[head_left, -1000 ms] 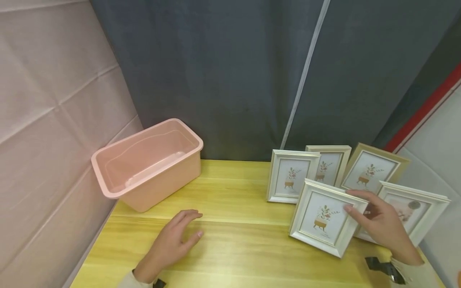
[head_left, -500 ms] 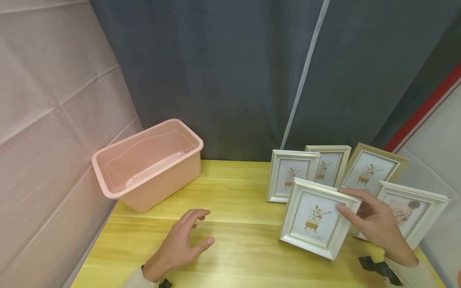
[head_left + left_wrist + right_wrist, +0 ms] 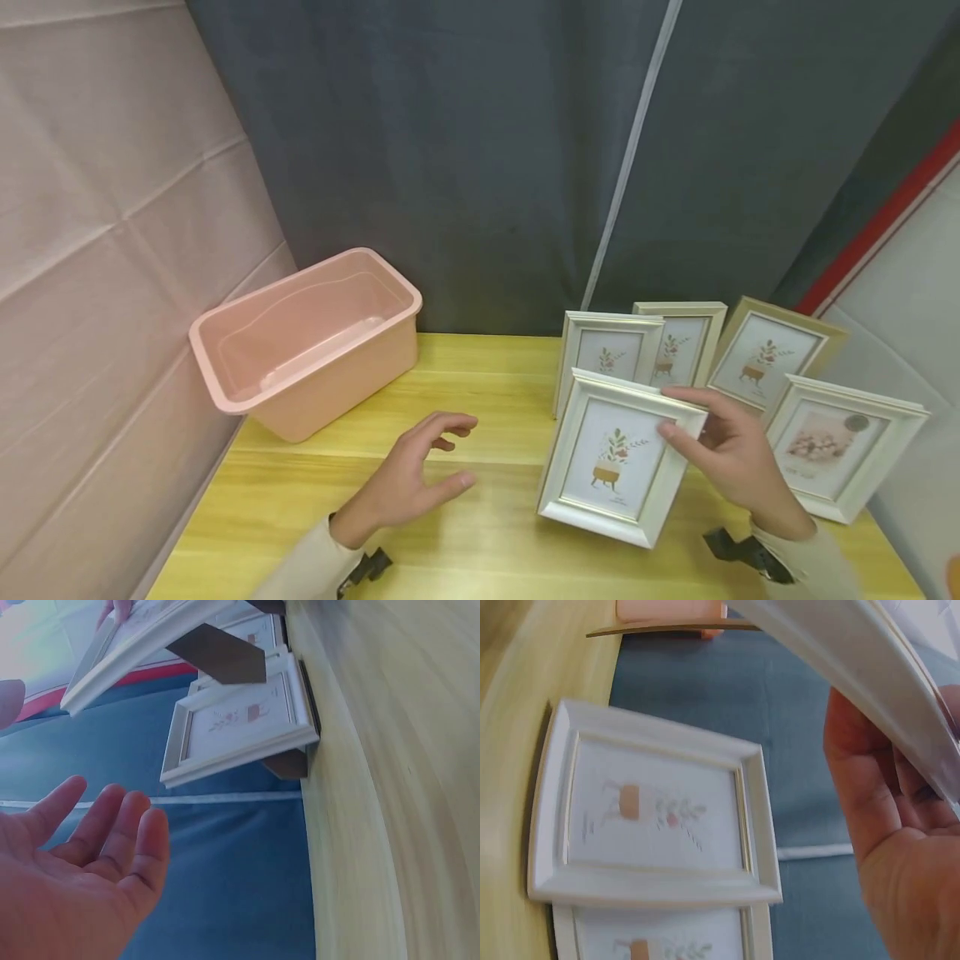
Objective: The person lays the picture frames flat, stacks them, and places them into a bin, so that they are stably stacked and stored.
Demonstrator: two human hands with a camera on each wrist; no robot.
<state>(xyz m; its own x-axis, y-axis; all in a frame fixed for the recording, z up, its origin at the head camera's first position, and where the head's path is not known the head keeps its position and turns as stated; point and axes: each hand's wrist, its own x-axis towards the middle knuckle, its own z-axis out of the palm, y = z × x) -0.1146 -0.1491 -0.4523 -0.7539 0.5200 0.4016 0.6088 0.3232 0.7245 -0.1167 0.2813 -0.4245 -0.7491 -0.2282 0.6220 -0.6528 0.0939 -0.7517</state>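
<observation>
My right hand pinches a white picture frame by its upper right edge, thumb on the front and fingers behind. Its print shows a plant in a brown pot. In the left wrist view, a brown stand flap sticks out from its back. My left hand hovers over the wooden table left of that frame, fingers loosely bent and nothing in them. From the right wrist, the held frame's pale edge crosses above the curled fingers. Right behind it stands another white picture frame, partly covered.
More picture frames stand at the right: a cream one, a tan one and a white one with a flower print. A pink plastic bin sits back left on the wooden table, before a dark curtain.
My right hand has carried the white picture frame leftward, uncovering more of the flower-print frame. My left hand has moved right and slightly up, toward the held frame.
</observation>
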